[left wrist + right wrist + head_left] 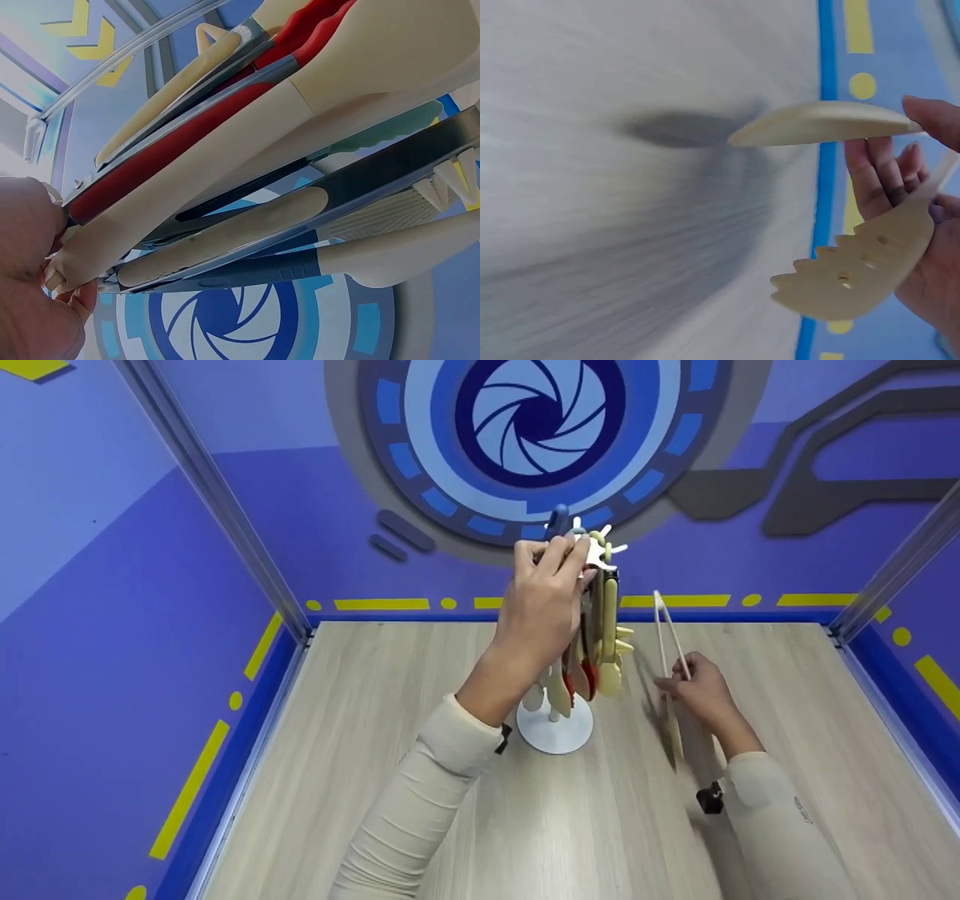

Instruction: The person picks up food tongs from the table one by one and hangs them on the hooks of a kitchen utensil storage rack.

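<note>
A white utensil stand (600,551) has hooks at its top, with several kitchen utensils hanging round it. At its top, my left hand (541,596) has bent fingers. In the left wrist view those fingers pinch the end of a cream-handled utensil (195,169) with a broad cream head. Beside it hang red-and-steel tongs (180,150) and a utensil with a dark blue handle (247,271). To the right of the stand, my right hand (701,694) holds cream tongs (659,603) with the joined end up. Their toothed head (855,274) and smooth head (825,124) stand apart, pointing down.
The stand's round white base (555,739) rests on a wood-grain table (360,780). Blue panels with yellow markings rise behind and at both sides, with metal posts (210,487) at the corners.
</note>
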A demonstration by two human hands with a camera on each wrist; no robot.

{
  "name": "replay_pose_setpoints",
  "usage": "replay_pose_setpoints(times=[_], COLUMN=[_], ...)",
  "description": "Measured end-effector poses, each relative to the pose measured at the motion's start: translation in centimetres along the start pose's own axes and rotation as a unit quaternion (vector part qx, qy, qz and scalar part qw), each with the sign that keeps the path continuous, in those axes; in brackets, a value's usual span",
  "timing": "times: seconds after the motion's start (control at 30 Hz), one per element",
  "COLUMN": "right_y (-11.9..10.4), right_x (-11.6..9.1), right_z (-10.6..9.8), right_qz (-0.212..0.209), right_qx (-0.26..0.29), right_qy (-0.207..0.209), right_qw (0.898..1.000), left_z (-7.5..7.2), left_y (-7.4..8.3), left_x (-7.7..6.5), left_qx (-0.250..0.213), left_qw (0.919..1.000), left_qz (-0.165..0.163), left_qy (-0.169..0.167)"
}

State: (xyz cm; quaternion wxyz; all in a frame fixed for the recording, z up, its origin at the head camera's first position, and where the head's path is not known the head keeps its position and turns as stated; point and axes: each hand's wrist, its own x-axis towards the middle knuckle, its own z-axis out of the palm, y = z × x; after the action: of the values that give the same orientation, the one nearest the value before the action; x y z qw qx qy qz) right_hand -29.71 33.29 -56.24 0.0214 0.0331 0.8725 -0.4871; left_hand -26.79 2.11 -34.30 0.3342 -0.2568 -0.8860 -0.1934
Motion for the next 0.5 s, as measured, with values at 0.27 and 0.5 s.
replay_pose_setpoints(times=[0.27,0.5], right_y=[-3.2,-6.6], right_x=[-1.5,-3.4], right_z=[0.2,1.0], right_qz=[-0.07,-0.164], right_qx=[0.014,0.028], right_qy=[0.061,0.139], right_qw=[0.996,0.976], left_z=[0.2,0.1], left_y=[-0.1,-0.1], left_x=[-0.1,0.0], left_qx=[-0.003,0.006], left_qw=[0.9999,0.9998], left_qz=[0.006,0.011], left_qy=[0.01,0.014])
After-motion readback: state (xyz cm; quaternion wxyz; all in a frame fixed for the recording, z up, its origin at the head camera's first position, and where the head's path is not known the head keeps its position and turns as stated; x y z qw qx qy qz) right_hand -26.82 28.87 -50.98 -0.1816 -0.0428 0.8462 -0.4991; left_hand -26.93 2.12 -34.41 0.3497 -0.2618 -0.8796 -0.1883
